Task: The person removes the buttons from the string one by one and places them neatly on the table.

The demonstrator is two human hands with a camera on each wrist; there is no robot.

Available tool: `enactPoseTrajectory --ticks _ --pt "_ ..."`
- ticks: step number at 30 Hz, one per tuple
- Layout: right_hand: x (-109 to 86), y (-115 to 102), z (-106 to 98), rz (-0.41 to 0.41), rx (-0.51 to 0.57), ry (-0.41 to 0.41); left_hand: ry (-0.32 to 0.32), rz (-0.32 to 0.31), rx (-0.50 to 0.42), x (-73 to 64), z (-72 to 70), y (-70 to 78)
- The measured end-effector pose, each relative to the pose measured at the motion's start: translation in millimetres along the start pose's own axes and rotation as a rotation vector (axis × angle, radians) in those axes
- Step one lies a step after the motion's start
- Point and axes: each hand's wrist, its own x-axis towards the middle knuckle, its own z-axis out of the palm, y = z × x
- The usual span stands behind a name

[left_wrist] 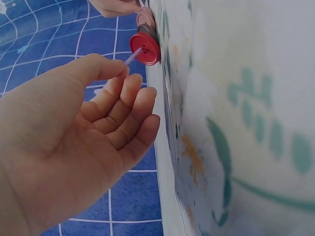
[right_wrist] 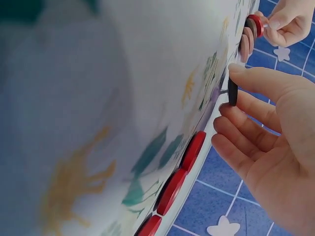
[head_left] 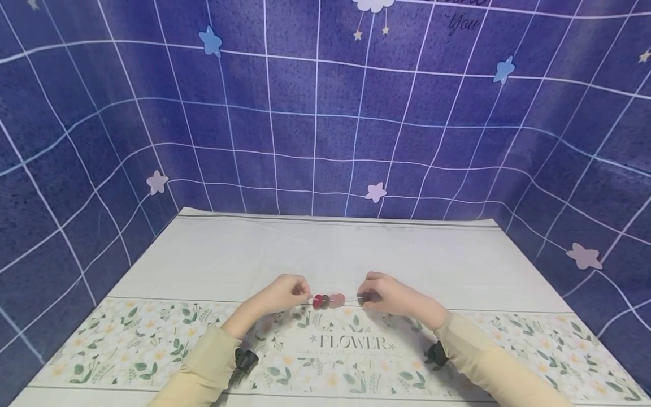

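Over the table, my left hand pinches the end of a thin pale cord between thumb and index finger. Threaded on the cord beside it are a red button, a dark button and pink buttons, close together. My right hand holds another dark button by its edge, thumb on one side and fingertips on the other. The cord runs from the pink buttons toward this dark button; whether it passes through its holes cannot be told.
Several red buttons lie in a row on the table below my right hand, hidden in the head view. A white cloth with a floral band covers the table. Blue gridded curtains with stars stand behind and at both sides.
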Motion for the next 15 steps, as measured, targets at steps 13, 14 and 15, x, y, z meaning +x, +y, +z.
enactPoseTrajectory --ticks 13,14,15 --pt "-6.2 5.5 -3.8 0.015 0.009 -0.007 -0.005 0.006 -0.001 -0.2 0.3 0.9" --pt "-6.6 6.2 -3.7 0.017 0.008 -0.009 -0.004 0.007 0.002 -0.2 0.5 1.1" --pt "-7.1 6.8 -3.7 0.018 0.005 -0.011 -0.002 0.009 0.004 -0.1 0.6 1.1"
